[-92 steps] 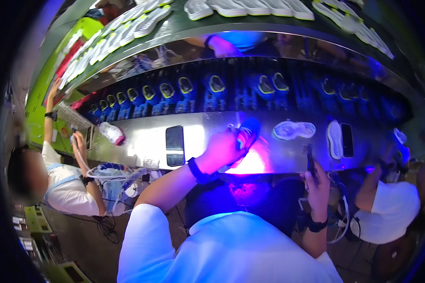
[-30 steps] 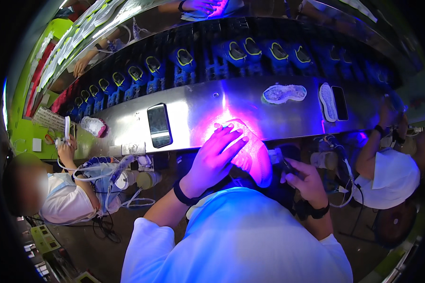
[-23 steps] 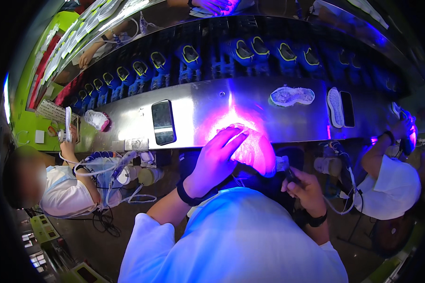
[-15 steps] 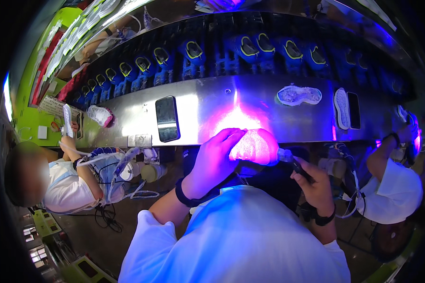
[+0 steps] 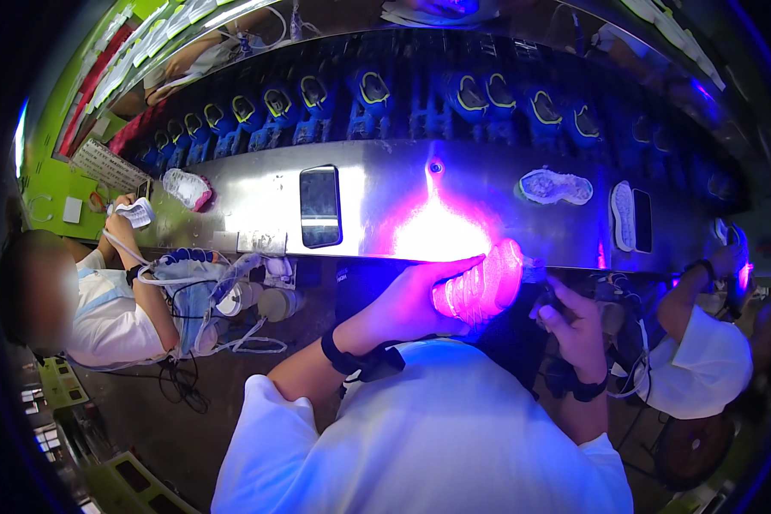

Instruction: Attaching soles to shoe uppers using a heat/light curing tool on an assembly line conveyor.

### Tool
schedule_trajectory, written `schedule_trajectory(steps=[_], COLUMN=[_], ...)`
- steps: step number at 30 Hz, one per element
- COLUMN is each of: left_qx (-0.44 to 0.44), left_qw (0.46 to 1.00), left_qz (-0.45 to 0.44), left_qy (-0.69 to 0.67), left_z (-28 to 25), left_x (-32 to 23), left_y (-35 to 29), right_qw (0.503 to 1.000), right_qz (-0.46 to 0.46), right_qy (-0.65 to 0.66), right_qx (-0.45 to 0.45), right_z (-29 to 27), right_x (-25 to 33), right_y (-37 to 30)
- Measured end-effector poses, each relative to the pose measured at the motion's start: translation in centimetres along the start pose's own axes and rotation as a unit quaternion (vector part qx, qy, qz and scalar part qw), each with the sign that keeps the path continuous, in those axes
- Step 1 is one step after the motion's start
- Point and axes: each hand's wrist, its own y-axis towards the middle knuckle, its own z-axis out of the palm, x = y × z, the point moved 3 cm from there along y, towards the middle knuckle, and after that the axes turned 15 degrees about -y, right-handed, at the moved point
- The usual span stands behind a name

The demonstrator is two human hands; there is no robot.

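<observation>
My left hand (image 5: 414, 301) grips a shoe sole (image 5: 481, 287) just off the table's near edge, thumb on top and fingers beneath. It glows pink under a bright violet light, its ridged side showing. My right hand (image 5: 574, 330) is closed around a brush (image 5: 535, 272), whose dark handle is partly hidden by the fingers. The pale brush head is at the sole's right end; whether it touches cannot be told. Both wrists wear dark bands.
On the metal table (image 5: 257, 193) lie a phone (image 5: 319, 207), a pink-edged sole (image 5: 186, 188), a pale sole (image 5: 555, 187), another sole (image 5: 623, 214) and a second phone (image 5: 642, 218). Dark shoes (image 5: 374, 90) line racks beyond. One person (image 5: 116, 313) sits left, another (image 5: 698, 351) right.
My left hand has tilted the sole so its right end points up and its ridged side shows. The brush remains at that end. The view has shifted slightly. The person at left has lowered a sole.
</observation>
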Motion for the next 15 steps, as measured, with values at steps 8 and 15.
schedule_trajectory(steps=[8, 15], left_qx=[0.003, -0.025], left_qw=[0.999, 0.985], left_qz=[0.004, -0.097], left_qy=[-0.050, -0.141], left_z=[1.1, 1.6], left_x=[0.8, 2.4], left_y=[0.4, 1.8], right_qw=[0.999, 0.998], right_qz=[-0.033, -0.045], right_qy=[-0.018, -0.048], right_qx=[-0.008, 0.011], right_z=[-1.1, -2.2], right_x=[1.0, -1.1], right_y=[1.8, 2.0])
